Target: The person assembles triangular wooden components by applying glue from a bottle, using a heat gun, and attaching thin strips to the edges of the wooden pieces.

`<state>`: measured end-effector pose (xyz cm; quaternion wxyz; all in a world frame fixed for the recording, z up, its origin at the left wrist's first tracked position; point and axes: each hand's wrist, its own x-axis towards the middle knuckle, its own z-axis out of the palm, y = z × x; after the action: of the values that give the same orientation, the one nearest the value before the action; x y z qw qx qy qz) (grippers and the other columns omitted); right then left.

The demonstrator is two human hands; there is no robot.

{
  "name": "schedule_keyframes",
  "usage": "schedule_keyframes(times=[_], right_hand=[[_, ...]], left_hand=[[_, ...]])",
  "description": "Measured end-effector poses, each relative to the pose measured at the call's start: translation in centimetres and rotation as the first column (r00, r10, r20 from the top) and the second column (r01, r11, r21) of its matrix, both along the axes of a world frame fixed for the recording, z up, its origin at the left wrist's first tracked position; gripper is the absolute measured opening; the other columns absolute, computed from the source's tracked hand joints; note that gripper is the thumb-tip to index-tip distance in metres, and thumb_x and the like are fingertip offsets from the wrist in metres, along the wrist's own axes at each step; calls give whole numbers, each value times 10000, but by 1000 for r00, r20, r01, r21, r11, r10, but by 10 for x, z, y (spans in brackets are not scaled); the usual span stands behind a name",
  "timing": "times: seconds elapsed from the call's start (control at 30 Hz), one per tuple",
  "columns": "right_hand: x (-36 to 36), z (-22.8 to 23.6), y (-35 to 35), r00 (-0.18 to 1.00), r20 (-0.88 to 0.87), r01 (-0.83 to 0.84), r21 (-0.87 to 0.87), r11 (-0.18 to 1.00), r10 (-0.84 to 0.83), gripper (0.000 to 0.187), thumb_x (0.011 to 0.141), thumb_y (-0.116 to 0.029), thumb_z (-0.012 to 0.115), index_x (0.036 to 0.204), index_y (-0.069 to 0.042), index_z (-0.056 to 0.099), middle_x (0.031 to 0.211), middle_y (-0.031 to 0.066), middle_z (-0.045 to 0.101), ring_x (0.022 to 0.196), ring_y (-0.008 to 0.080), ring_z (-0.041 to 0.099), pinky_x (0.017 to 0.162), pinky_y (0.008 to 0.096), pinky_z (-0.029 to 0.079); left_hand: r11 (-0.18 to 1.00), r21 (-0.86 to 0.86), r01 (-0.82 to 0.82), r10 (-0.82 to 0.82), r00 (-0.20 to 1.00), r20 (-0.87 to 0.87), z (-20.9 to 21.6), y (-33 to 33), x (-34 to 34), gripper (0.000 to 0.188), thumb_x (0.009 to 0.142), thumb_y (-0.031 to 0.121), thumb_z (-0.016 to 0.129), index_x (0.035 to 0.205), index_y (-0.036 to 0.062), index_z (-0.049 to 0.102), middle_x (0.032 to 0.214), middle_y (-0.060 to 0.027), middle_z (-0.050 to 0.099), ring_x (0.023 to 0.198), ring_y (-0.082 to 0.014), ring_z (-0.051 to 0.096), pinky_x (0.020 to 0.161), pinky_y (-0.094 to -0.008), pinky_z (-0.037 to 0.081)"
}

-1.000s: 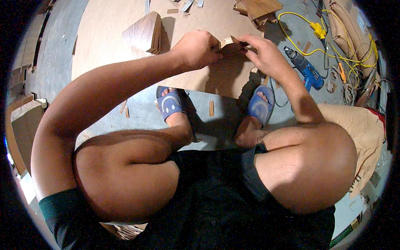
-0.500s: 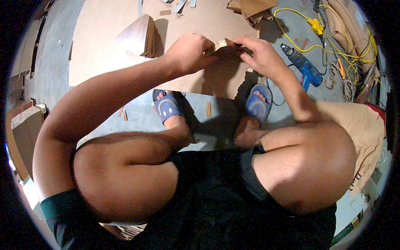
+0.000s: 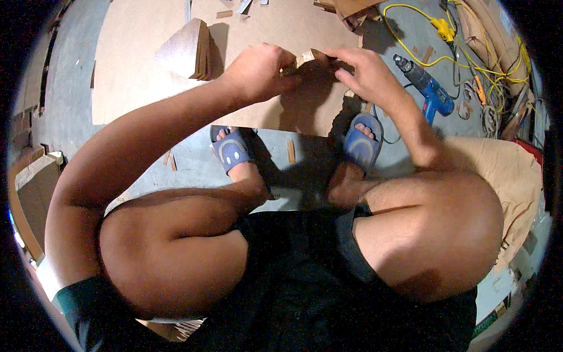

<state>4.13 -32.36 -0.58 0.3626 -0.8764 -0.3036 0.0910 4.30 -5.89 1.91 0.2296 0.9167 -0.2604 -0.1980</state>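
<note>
Between my hands is a small piece of board (image 3: pixel 305 58) with a pale, rough edge, held above a large tan sheet. My left hand (image 3: pixel 262 71) is closed around its left end, the fingertips partly hidden. From the other side, my right hand (image 3: pixel 365 75) pinches the dark, thin right end between index finger and thumb. Much of the piece lies in shadow, so its full shape cannot be made out. Left of my left hand, a stack of cut wooden boards (image 3: pixel 186 51) with a shiny top rests on the tan sheet (image 3: pixel 135 94).
A blue heat gun or power tool (image 3: pixel 433 97) lies on the floor to the right. Beyond it run a yellow cable (image 3: pixel 404 66) and tangled cords. Brown paper (image 3: pixel 489 170) spreads beside my right knee. Wood scraps (image 3: pixel 291 151) lie near my blue sandals (image 3: pixel 233 151).
The view has shifted slightly. Both hands keep their hold on the small piece of board, with only a slight movement of the fingers.
</note>
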Motion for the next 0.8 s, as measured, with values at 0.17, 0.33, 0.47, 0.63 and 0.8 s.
schedule_keyframes(times=[0.17, 0.33, 0.47, 0.63, 0.8], right_hand=[[1, -1, -2, 997, 72, -23, 54, 998, 19, 421, 816, -68, 656, 1236, -56, 650, 1160, 201, 682, 1096, 389, 650, 959, 438, 524], [-3, -6, -4, 996, 67, -59, 20, 998, 57, 458, 817, -55, 652, 1274, -69, 633, 1175, 173, 683, 1104, 371, 641, 973, 432, 503], [14, 42, -3, 994, 21, -109, -13, 994, 109, 421, 844, -73, 661, 1264, -63, 641, 1192, 177, 677, 1102, 366, 638, 992, 436, 490], [67, 180, 15, 935, 335, -117, -14, 993, 115, 472, 903, -143, 672, 1358, -55, 579, 1308, 155, 633, 1212, 298, 589, 1050, 400, 445], [88, 256, 25, 984, 170, -73, 683, 727, -61, 570, 1014, -344, 602, 1509, -112, 439, 1458, 100, 531, 1271, 207, 543, 1073, 349, 428]], left_hand=[[999, 27, 29, -30, 999, 27, 6, 0, -2, 225, 828, 207, 732, 960, 26, 708, 896, -207, 720, 833, -396, 707, 759, -452, 574], [1000, -4, 29, -30, 999, -32, 8, 0, -3, 221, 808, 207, 738, 916, 20, 691, 883, -206, 722, 815, -382, 714, 757, -451, 575], [997, -29, -71, 61, 959, -277, 64, -24, 3, 299, 835, 276, 711, 984, 17, 730, 844, -214, 722, 757, -336, 724, 712, -430, 566], [493, -671, -555, 282, 831, -480, 100, -13, 6, 375, 931, 199, 719, 1179, -69, 634, 1016, -146, 728, 889, -229, 726, 728, -355, 610], [-84, -727, -682, 172, 708, -685, 175, -2, -14, 430, 921, 208, 746, 1221, -51, 579, 1069, -154, 694, 897, -264, 723, 708, -401, 643]])
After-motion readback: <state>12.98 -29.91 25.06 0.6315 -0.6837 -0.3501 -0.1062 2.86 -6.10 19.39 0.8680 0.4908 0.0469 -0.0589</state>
